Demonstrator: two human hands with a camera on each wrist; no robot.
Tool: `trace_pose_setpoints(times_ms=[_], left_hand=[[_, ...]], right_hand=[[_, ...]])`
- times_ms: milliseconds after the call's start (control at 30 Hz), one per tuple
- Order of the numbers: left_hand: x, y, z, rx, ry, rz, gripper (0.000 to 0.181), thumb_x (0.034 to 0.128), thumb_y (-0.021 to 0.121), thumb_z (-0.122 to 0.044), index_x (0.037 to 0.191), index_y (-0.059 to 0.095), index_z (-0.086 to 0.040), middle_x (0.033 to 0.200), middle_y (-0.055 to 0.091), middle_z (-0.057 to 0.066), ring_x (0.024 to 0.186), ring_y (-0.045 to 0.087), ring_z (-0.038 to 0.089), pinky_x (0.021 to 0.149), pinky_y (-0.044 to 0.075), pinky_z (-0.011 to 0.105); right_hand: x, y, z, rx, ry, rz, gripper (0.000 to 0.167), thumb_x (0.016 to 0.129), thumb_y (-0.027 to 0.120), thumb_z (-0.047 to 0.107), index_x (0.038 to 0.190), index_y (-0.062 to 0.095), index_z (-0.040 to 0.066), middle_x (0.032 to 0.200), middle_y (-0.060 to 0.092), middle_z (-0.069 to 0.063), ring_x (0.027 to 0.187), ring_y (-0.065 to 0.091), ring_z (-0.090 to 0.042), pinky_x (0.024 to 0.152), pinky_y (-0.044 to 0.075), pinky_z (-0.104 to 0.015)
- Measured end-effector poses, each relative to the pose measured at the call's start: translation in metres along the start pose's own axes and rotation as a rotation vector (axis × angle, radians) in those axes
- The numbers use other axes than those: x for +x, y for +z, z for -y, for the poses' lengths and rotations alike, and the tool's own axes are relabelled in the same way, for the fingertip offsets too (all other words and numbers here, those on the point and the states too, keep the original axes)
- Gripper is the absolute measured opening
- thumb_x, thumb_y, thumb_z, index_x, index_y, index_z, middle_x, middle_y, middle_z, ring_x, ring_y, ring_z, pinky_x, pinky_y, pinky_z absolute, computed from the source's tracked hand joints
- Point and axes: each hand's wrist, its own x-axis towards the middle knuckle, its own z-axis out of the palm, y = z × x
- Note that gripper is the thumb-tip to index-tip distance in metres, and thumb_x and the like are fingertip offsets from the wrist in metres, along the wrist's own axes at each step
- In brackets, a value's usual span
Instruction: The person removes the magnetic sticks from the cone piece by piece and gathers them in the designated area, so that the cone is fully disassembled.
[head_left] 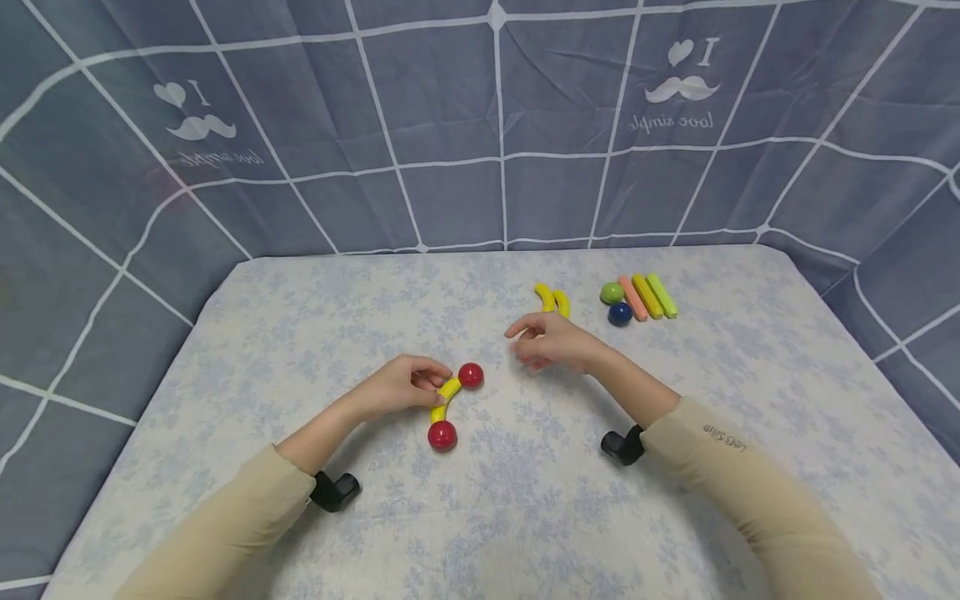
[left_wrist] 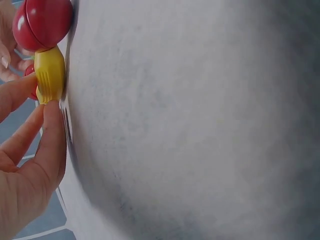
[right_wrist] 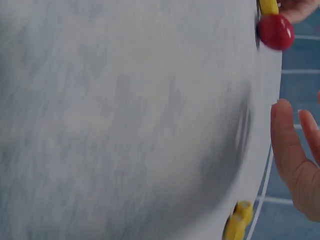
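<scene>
A curved yellow piece (head_left: 446, 400) lies on the table with a red ball (head_left: 471, 375) at its far end and another red ball (head_left: 442, 435) at its near end. My left hand (head_left: 401, 387) pinches this curved yellow piece between thumb and fingers. In the left wrist view, the fingertips touch the grooved yellow piece (left_wrist: 49, 75) just beside a red ball (left_wrist: 44, 22) with a seam line. Right of it, my right hand (head_left: 555, 340) hovers above the table with loosely bent fingers and nothing in them. Two more curved yellow pieces (head_left: 562, 303) lie just beyond that hand, partly covered by it.
At the back right lie a green ball (head_left: 612, 292), a dark blue ball (head_left: 620, 314), and three sticks: orange (head_left: 632, 297), yellow (head_left: 648, 296) and lime (head_left: 662, 296). A patterned cloth covers the table (head_left: 360, 308). A grey checked curtain (head_left: 450, 125) hangs behind and at the sides.
</scene>
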Motion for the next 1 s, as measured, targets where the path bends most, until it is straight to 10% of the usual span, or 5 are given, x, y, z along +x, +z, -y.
trace_pose_setpoints(times_ms=[333,1000], left_hand=[[-0.001,0.004,0.003,-0.015,-0.041,-0.019,0.035,0.0804,0.07,-0.005,0.113,0.061,0.004,0.094,0.059,0.01,0.082,0.053,0.02,0.07,0.048,0.026],[0.002,0.012,0.002,0.019,0.033,-0.055,0.031,0.0794,0.071,-0.008,0.107,0.063,0.002,0.087,0.058,0.008,0.074,0.052,0.017,0.065,0.045,0.027]], right_hand=[[0.011,0.04,0.003,-0.006,-0.008,0.1,0.031,0.085,0.064,0.005,0.114,0.058,-0.001,0.089,0.056,-0.01,0.075,0.058,-0.02,0.069,0.055,-0.033],[0.023,0.069,0.005,-0.206,-0.009,-0.089,0.023,0.078,0.076,0.019,0.094,0.063,0.008,0.076,0.05,-0.006,0.051,0.05,-0.014,0.051,0.044,-0.02]])
